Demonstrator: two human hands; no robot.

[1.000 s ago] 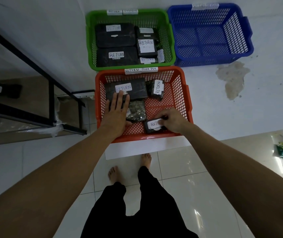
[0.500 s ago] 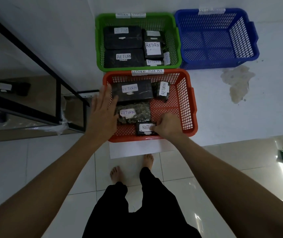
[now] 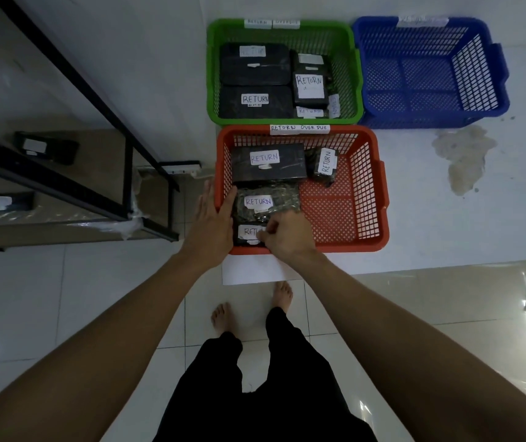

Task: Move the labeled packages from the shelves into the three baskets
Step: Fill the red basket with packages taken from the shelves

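While the right hand (image 3: 287, 236) curls its grip round a small black package (image 3: 249, 234) labelled RETURN at the near-left corner of the red basket (image 3: 379, 199), the left hand (image 3: 212, 218) lies flat, fingers straight, over the basket's left rim, holding nothing. More packages sit in the green basket (image 3: 214, 71).

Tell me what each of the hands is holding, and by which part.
The right hand pinches the small black package in the orange basket at its right edge. The left hand holds nothing, lying flat on the basket's left rim.
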